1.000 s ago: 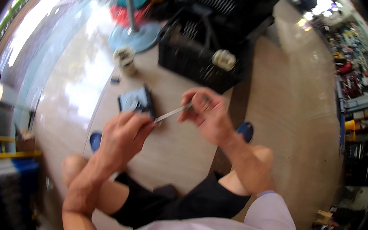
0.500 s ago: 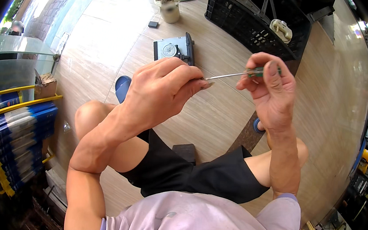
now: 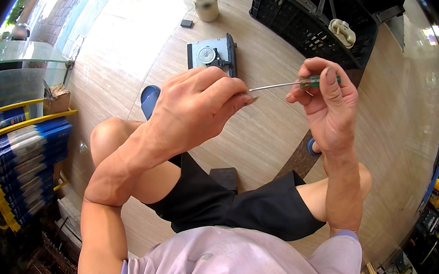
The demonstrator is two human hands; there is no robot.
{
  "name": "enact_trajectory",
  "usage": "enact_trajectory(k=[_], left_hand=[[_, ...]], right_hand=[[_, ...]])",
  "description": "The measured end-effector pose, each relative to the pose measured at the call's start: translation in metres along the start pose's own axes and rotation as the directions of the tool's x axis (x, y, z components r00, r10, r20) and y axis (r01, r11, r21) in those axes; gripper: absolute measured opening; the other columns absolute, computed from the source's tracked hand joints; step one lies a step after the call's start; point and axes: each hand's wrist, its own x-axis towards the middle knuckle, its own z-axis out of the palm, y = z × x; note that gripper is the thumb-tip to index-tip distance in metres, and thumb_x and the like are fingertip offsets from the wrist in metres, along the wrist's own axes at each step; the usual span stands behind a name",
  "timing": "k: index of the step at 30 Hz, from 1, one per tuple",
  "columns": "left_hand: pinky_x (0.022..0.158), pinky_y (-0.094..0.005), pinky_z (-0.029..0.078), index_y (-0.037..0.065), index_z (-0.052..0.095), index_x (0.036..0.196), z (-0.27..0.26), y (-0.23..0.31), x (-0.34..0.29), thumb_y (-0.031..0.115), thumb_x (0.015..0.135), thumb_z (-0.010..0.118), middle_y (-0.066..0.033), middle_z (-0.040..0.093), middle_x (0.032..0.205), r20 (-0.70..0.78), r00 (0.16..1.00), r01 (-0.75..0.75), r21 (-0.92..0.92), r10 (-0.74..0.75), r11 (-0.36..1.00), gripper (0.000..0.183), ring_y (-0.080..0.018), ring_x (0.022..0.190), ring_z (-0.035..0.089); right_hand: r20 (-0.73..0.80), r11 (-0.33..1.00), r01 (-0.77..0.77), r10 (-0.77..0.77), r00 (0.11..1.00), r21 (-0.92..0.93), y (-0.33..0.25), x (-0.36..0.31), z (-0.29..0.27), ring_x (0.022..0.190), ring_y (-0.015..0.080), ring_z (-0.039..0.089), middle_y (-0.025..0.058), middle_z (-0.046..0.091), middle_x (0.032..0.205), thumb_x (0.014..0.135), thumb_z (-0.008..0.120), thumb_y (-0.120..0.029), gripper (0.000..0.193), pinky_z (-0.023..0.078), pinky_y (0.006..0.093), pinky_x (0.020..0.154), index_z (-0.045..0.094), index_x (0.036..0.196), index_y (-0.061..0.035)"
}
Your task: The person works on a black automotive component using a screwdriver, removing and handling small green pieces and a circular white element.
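Note:
Between my hands runs a small screwdriver (image 3: 274, 86) with a thin metal shaft and a green handle. My right hand (image 3: 331, 103) pinches the handle between thumb and fingers. At the other end, the thumb and fingers of my left hand (image 3: 193, 108) are closed at the screwdriver's tip; whatever else they may hold is hidden. Beyond my left hand, a grey metal car disc player (image 3: 210, 54) with a round disc-shaped part and a black front lies on the tiled floor, its near edge partly covered by the hand.
A black plastic crate (image 3: 293, 25) with a cream part (image 3: 342, 32) stands at the far right. A cream cylindrical unit (image 3: 206, 9) and a small black block (image 3: 186, 23) lie beyond the disc player. Blue-and-yellow packages (image 3: 27, 161) fill a yellow rack at left.
The whole view has shifted slightly, with the floor things a little higher and to the right. Both hands keep their hold on the screwdriver, and its handle has turned slightly in my right fingers.

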Motion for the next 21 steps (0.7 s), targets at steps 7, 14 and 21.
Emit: enact_trajectory(k=[7, 14, 21], left_hand=[[0.055, -0.0333, 0.048, 0.006, 0.066, 0.083, -0.001, 0.001, -0.003, 0.013, 0.078, 0.080, -0.0049, 0.060, 0.071, 0.070, 0.996, -0.049, 0.018, 0.047, 0.999, 0.016, -0.0223, 0.062, 0.060], [0.066, -0.0351, 0.050, 0.004, 0.063, 0.081, -0.003, -0.001, -0.016, 0.017, 0.083, 0.074, -0.0065, 0.060, 0.075, 0.421, 0.900, -0.152, 0.054, 0.116, 0.987, 0.017, -0.0248, 0.072, 0.063], [0.076, -0.0361, 0.051, 0.003, 0.063, 0.079, -0.015, -0.006, -0.037, 0.017, 0.086, 0.069, -0.0095, 0.064, 0.079, 0.675, 0.736, -0.177, 0.113, 0.055, 0.978, 0.017, -0.0266, 0.081, 0.065]], right_hand=[[0.005, 0.998, -0.037, 0.037, 0.999, -0.058, 0.005, -0.002, 0.007, 0.082, 0.0182, 0.069, 0.0097, 0.066, 0.100, 0.100, 0.060, -0.029, 0.034, 0.061, 0.0360, 0.074, 0.064, 0.115, 0.0024], [-0.093, 0.977, -0.080, 0.063, 0.994, -0.198, 0.010, 0.003, -0.002, 0.076, 0.0151, 0.066, 0.0078, 0.066, 0.092, 0.100, 0.061, -0.031, 0.035, 0.059, 0.0314, 0.066, 0.066, 0.110, 0.0023], [-0.189, 0.852, -0.144, 0.054, 0.980, -0.503, 0.034, 0.015, 0.001, 0.070, 0.0123, 0.065, 0.0052, 0.066, 0.087, 0.098, 0.065, -0.035, 0.037, 0.058, 0.0281, 0.067, 0.068, 0.107, 0.0011]])
